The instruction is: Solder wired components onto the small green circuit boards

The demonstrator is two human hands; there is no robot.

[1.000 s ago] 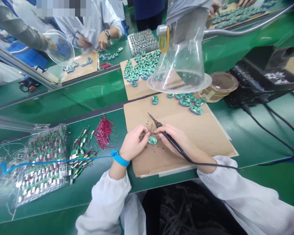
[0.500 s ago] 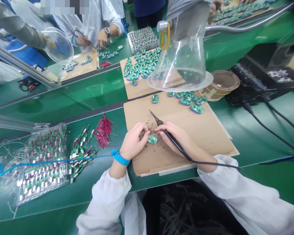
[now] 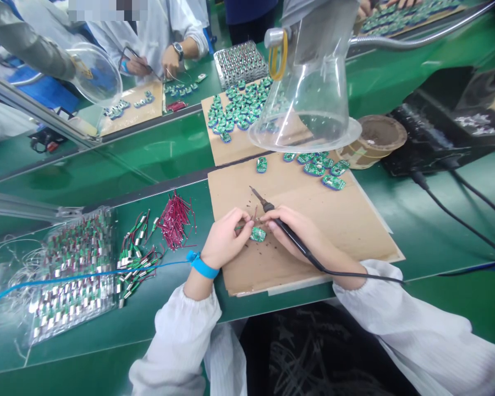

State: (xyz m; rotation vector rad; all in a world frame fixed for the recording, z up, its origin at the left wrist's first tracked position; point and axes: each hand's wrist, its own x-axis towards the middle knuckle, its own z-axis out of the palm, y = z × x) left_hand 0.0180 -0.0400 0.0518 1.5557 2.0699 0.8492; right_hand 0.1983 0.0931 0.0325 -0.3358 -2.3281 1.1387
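Bench: green workbench [image 3: 165,192] carrying a cardboard sheet [image 3: 325,236], with a clear plastic fume hood [image 3: 309,110] above the sheet's far edge.
Beside the sheet: plastic tray of wired components [image 3: 74,275], near loose red wires [image 3: 175,220].
Right hand [image 3: 297,234]: closed in a pen grip on a black soldering iron [image 3: 303,254], its tip raised just beyond the board.
Left hand [image 3: 225,239]: fingers curled closed, pinching the board's near edge.
Board: small green circuit board [image 3: 258,234], on the cardboard between both hands.
Left wrist: blue strap [image 3: 203,268].

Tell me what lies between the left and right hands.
In the head view, a green circuit board lies on cardboard between the left hand and the right hand.
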